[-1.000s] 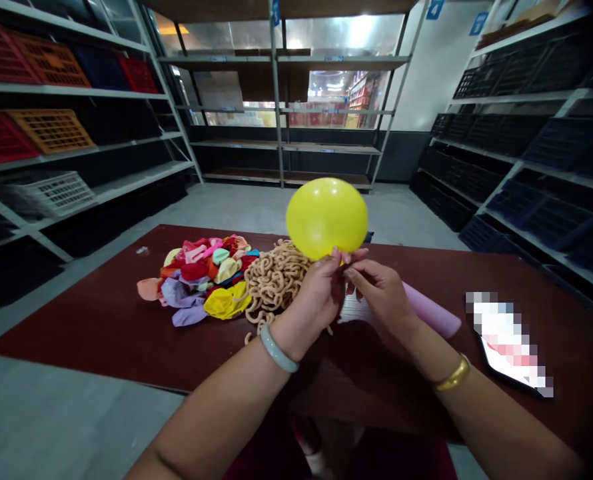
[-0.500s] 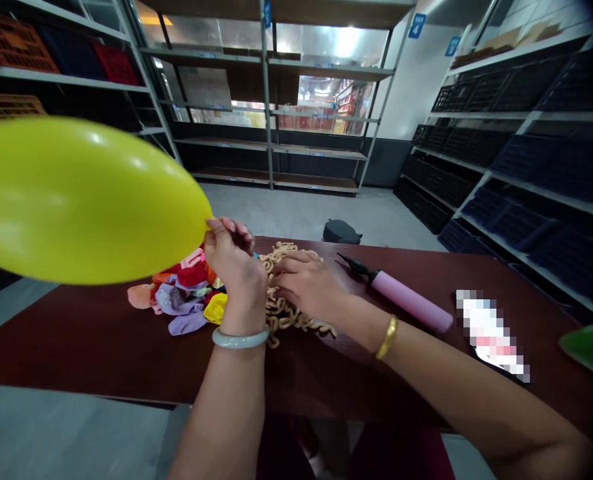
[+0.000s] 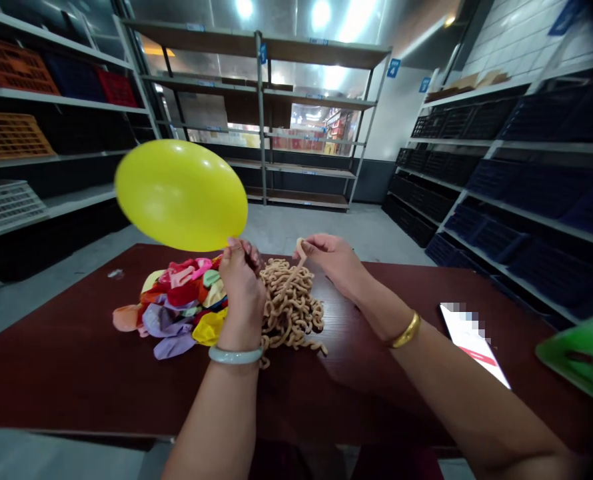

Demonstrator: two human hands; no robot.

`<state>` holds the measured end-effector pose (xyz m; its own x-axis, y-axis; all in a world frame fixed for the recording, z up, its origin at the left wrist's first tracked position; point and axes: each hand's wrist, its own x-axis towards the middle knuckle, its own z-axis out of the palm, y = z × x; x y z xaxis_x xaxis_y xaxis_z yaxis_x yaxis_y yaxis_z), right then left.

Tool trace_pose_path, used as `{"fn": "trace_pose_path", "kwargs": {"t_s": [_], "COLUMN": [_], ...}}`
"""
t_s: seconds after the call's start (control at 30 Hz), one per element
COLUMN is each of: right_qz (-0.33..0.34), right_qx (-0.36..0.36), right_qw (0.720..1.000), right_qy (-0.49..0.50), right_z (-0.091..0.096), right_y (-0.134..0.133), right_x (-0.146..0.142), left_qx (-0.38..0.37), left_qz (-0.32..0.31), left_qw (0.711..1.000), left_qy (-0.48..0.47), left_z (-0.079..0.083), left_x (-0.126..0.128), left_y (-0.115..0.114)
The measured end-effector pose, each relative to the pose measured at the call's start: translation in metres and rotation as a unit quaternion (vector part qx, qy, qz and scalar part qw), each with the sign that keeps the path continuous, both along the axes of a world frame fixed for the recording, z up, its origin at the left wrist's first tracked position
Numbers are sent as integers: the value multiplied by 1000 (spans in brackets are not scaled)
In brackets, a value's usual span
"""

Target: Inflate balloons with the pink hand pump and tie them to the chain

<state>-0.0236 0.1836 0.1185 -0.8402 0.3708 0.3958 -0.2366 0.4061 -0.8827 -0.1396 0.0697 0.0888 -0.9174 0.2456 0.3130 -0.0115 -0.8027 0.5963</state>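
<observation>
The left hand (image 3: 244,280) pinches the neck of a yellow balloon (image 3: 181,197), which swells out beyond and left of that grip. The right hand (image 3: 331,260) has thumb and fingers closed on a tan strand (image 3: 300,250); whether its lower end is free of the tan pile (image 3: 294,310) between the hands, I cannot tell. The table's (image 3: 76,387) far edge lies just beyond both grips; its near edge runs under the forearms. Brown tabletop stretches from the right hand to a phone (image 3: 476,350). Counted: one inflated balloon, one phone, two bracelets; flat balloons (image 3: 169,320) left of the left hand overlap too much to count.
</observation>
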Motion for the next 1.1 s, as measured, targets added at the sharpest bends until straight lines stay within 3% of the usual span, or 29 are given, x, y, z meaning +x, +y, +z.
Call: {"fn": "trace_pose_path", "kwargs": {"t_s": [0.1, 0.17, 0.23, 0.33, 0.4, 0.5, 0.57, 0.67, 0.8, 0.93, 1.1], "right_qz": [-10, -41, -85, -143, -167, -182, -188, -197, -205, -206, -142], "right_qx": [61, 201, 362, 509, 547, 562, 566, 574, 578, 571, 495], "right_qw": [998, 979, 927, 840, 805, 786, 783, 777, 775, 780, 845], "right_qy": [13, -14, -54, -122, -157, -180, -179, -167, -154, -153, -145], "right_z": [11, 13, 12, 5, 0, -6, -7, -7, -8, -13, -14], "right_y": [12, 14, 13, 6, 1, -2, -2, -1, 2, 1, 15], "right_x": [11, 20, 30, 42, 47, 48, 46, 43, 40, 37, 38], "left_qx": [-32, -72, -131, -260, -358, -450, -460, -423, -350, -293, -264], "left_qz": [-74, -128, -139, -61, 27, 123, 143, 119, 12, -49, -105], "left_qw": [997, 989, 981, 960, 916, 838, 821, 855, 924, 950, 959], "left_qy": [-16, -28, -17, 82, 180, 282, 306, 275, 156, 100, 24], "left_z": [-3, -7, -13, -24, -30, -36, -37, -35, -33, -35, -36], "left_x": [8, 17, 28, 43, 50, 53, 53, 54, 59, 60, 58], "left_y": [6, 13, 21, 30, 32, 32, 32, 33, 38, 43, 44]}}
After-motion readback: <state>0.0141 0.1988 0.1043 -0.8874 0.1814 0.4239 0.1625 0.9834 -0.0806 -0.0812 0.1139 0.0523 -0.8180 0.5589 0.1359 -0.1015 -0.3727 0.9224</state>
